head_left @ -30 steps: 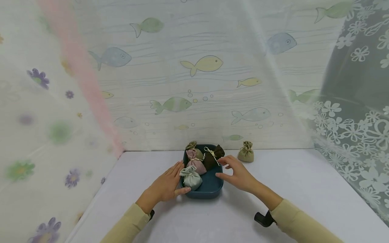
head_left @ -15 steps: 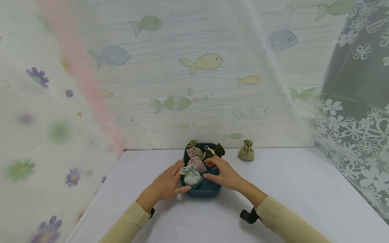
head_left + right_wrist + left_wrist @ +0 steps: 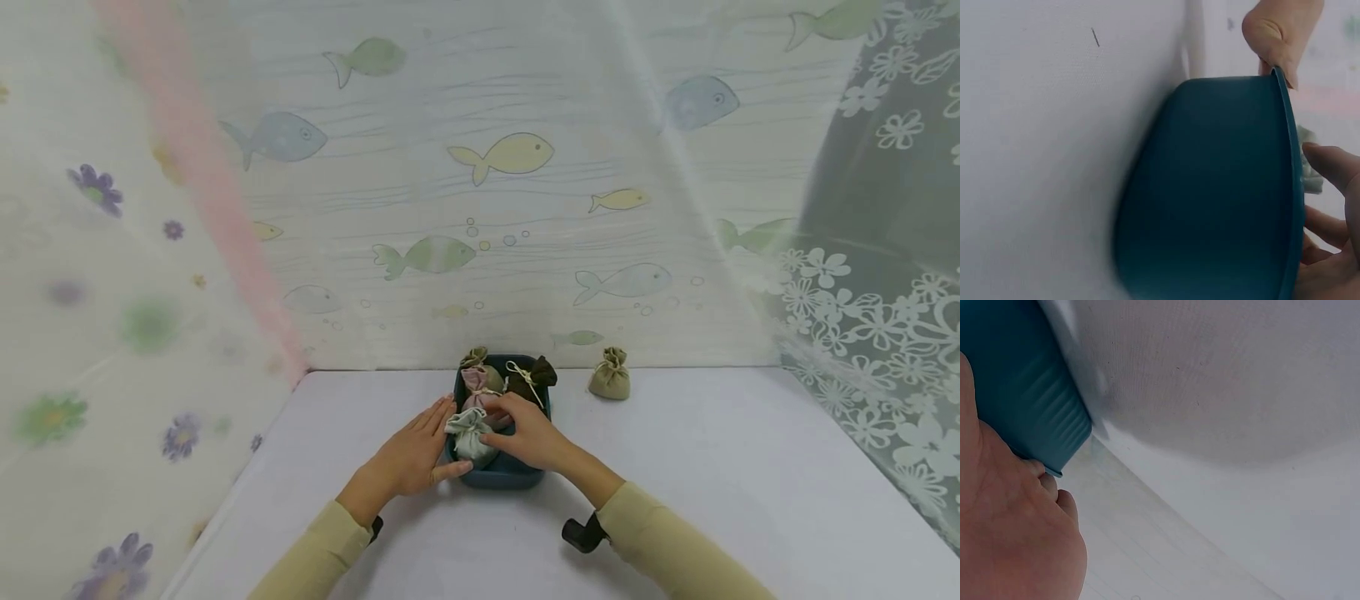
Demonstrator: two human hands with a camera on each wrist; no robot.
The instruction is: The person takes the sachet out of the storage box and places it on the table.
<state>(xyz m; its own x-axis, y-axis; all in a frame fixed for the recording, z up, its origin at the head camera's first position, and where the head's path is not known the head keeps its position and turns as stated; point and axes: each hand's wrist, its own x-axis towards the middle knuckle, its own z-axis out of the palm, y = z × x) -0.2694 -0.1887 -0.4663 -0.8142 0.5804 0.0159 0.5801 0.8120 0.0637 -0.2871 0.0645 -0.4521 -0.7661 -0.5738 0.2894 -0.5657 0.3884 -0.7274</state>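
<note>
A dark blue plastic box [image 3: 504,479] holds several small drawstring pouches. A pale green pouch [image 3: 472,454] lies at its front left, with a pink pouch [image 3: 476,380] behind it. At the back are an olive pouch [image 3: 473,357] and a dark brown pouch [image 3: 543,372]. My left hand [image 3: 408,454] lies straight-fingered along the box's left side, thumb at the front rim. My right hand [image 3: 528,433] reaches over the box, thumb by the pale green pouch and fingers over the pink one. A gap shows between thumb and fingers in the right wrist view.
A tan pouch [image 3: 611,377] stands on the white table [image 3: 712,450], right of the box near the back edge. A fish-print curtain [image 3: 495,250] hangs behind the table. Flowered sheets hang at both sides.
My right hand has moved left, from the box's right rim and the brown pouch to the pale green and pink pouches. My left hand and the box stay in place.
</note>
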